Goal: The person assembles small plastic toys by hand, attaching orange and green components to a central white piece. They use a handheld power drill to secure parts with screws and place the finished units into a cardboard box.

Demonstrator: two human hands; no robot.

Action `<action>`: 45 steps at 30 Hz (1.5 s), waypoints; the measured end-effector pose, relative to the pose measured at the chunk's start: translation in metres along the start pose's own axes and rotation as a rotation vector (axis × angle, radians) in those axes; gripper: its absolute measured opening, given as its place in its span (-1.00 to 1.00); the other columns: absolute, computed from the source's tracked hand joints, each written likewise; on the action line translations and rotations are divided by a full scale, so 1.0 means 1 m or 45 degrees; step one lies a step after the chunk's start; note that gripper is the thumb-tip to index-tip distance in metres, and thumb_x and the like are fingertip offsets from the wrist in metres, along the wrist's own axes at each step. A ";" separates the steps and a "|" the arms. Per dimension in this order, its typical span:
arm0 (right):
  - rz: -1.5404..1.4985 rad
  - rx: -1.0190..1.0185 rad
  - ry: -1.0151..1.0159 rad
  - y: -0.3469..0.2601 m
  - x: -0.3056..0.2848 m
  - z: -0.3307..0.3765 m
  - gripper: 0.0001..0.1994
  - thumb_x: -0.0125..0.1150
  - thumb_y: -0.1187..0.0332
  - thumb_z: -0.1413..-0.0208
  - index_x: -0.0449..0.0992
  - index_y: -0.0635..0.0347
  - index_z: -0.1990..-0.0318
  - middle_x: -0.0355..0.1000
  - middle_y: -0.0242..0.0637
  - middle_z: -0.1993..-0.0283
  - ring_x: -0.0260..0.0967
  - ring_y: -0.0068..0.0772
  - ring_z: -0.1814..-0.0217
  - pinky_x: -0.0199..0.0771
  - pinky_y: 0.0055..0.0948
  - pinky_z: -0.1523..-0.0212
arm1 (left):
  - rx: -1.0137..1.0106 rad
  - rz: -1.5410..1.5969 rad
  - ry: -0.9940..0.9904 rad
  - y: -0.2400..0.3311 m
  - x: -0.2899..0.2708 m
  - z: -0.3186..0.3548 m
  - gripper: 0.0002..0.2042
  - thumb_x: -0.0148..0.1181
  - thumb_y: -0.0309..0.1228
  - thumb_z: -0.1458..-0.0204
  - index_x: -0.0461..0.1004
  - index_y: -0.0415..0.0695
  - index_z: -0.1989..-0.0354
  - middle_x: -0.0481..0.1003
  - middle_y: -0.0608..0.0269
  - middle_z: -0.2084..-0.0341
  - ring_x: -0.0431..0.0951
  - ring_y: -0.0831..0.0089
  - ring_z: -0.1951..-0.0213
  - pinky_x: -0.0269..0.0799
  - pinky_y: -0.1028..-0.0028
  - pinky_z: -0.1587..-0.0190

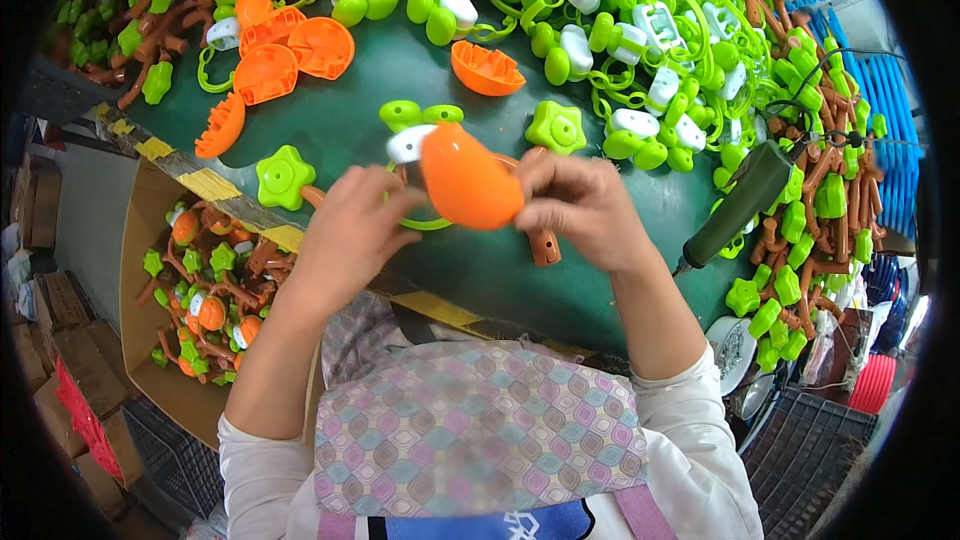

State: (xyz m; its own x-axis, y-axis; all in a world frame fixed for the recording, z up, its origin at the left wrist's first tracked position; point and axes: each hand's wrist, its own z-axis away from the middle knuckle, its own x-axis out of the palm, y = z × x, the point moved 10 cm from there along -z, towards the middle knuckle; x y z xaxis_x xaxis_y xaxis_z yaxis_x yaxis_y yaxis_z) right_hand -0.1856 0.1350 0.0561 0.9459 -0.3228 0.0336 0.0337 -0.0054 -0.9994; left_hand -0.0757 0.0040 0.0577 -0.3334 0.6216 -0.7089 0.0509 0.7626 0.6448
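From here I see the right hand [578,202] pinching the orange shell [465,182] above the green table [500,285]; whether the left hand [352,225], curled at left, grips anything, I cannot tell.

The place looks like a workshop for assembling small plastic goods. A green-topped worktable [520,285], its edge marked with yellow tape [207,186], carries a big heap of lime-green and white plastic parts [660,25] and a pile of brown, branch-shaped plastic pieces [820,215]. A dark green cylindrical corded tool [740,205] slants above the table. Around it stand an open tan cardboard box [145,240] of put-together pieces, a black lattice plastic crate [800,450] and ribbed blue plastic material [885,120].
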 end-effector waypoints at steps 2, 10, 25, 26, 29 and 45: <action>0.331 -0.089 -0.181 -0.011 0.019 0.010 -0.83 0.47 0.42 0.01 0.58 0.20 0.30 0.49 -0.35 0.12 0.43 -0.36 0.11 0.43 -0.39 0.05 | 0.207 -0.256 -0.066 0.002 0.016 0.010 -0.75 0.31 -0.57 0.17 0.52 -0.20 0.25 0.40 0.10 0.21 0.45 0.08 0.10 0.43 0.23 0.03; 1.562 -0.565 -0.054 -0.016 0.070 -0.007 -0.88 0.28 0.35 0.09 0.55 0.13 0.37 0.37 -0.30 0.11 0.35 -0.27 0.06 0.44 -0.29 0.13 | 0.004 -0.035 -0.046 0.014 -0.014 -0.010 -0.88 0.30 -0.55 0.01 0.50 -0.23 0.31 0.40 0.08 0.18 0.47 0.10 0.11 0.44 0.25 0.07; 1.524 -0.825 0.386 -0.064 0.034 0.006 -0.63 0.39 0.38 0.05 0.54 0.20 0.04 0.50 -0.18 -0.09 0.49 -0.20 0.02 0.51 -0.27 0.03 | -0.957 2.271 0.356 -0.025 0.072 0.051 -0.52 -0.11 -0.36 -0.22 0.23 -0.24 -0.32 0.37 0.01 -0.23 0.44 0.08 -0.23 0.41 -0.01 -0.26; 1.663 -0.747 0.389 -0.055 0.032 0.001 -0.63 0.39 0.34 0.02 0.54 0.18 0.02 0.50 -0.25 0.07 0.50 -0.23 0.09 0.49 -0.26 0.06 | -0.900 2.315 0.339 -0.022 0.069 0.048 -0.51 -0.12 -0.36 -0.22 0.22 -0.24 -0.32 0.37 0.00 -0.23 0.43 0.07 -0.23 0.40 -0.03 -0.26; 1.803 -0.476 0.307 -0.024 0.034 -0.006 -0.65 0.37 0.27 -0.06 0.56 0.11 -0.01 0.43 -0.36 0.40 0.50 -0.29 0.26 0.46 -0.25 0.15 | -0.812 2.360 0.442 -0.017 0.058 0.040 -0.50 -0.15 -0.36 -0.23 0.16 -0.23 -0.35 0.36 -0.02 -0.24 0.44 0.02 -0.23 0.45 -0.06 -0.22; 1.224 -0.306 -0.310 0.034 0.011 0.003 -0.82 0.37 0.44 0.00 0.57 0.16 0.21 0.40 -0.27 0.25 0.40 -0.13 0.11 0.49 -0.21 0.12 | -1.102 1.928 0.292 -0.048 0.055 0.079 -0.50 -0.16 -0.41 -0.26 0.05 -0.15 -0.39 0.35 -0.08 -0.21 0.50 0.04 -0.16 0.68 -0.04 0.06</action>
State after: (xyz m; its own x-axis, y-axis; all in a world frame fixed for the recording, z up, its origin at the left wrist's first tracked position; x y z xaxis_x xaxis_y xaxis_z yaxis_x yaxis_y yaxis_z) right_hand -0.1730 0.1340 0.0225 0.5789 -0.0896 -0.8105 -0.8152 -0.0434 -0.5775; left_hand -0.0217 0.0159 -0.0347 -0.5883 0.5359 0.6055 -0.0306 -0.7631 0.6456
